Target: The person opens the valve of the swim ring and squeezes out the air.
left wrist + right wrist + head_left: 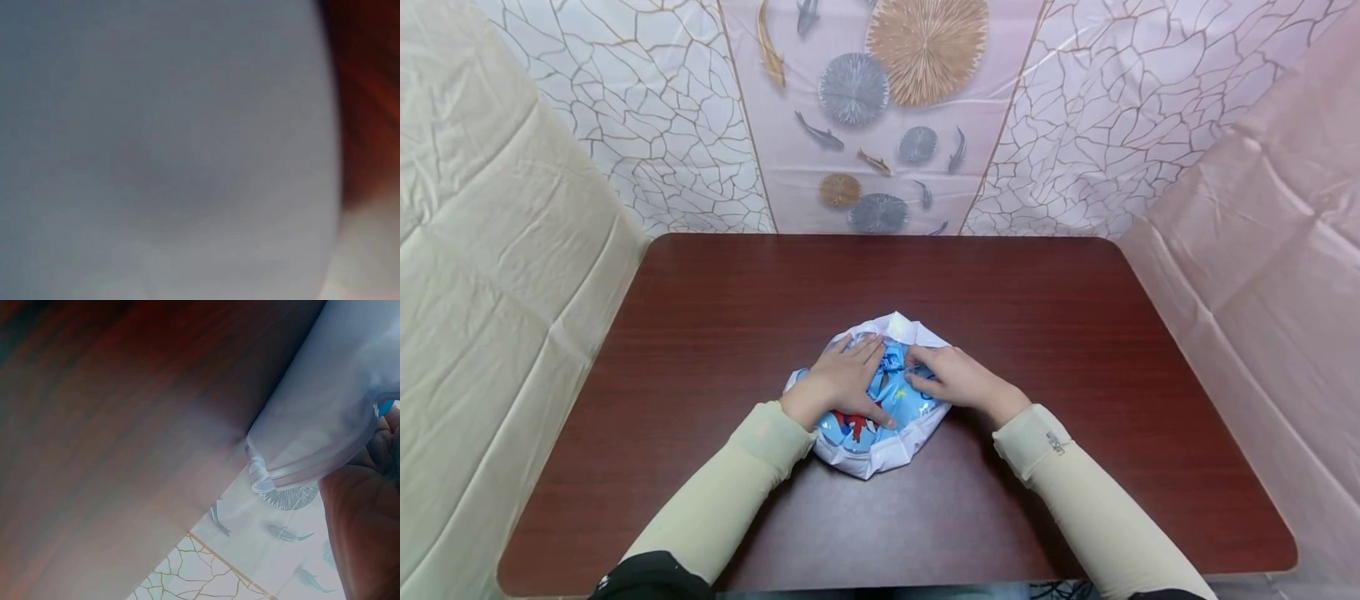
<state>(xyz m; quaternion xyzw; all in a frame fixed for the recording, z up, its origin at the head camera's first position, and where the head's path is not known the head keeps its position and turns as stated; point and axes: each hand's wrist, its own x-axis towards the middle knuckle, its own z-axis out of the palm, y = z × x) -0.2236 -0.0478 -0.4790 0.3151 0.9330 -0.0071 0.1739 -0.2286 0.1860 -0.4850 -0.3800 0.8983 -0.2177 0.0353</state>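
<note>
The inflatable toy [880, 400], a crumpled blue and white plastic bundle with red print, lies near the middle of the dark wooden counter [1075, 333], slightly toward you. Your left hand [842, 383] lies flat on its left half, fingers spread and fairly straight, pressing down rather than gripping. Your right hand [958, 382] rests on the right half, fingers pointing inward and lightly bent, touching the film; nothing shows them pinching it.

Judging by the folds and the way it sags under your palms, the plastic is thin, soft and very light, and probably slick against the polished counter, so it may slide or spring open once pressure eases. Sharp nails or hard creasing at the seams could harm it.

The right wrist view shows the white welded rim [312, 469] bulging just beside your palm [362, 537]; that seam edge looks like the firmest place to take hold, better than the smooth printed middle. The left wrist view is a pale blur pressed up against the film and tells you little.

Patterned sheets [880, 108] hang behind the counter.
</note>
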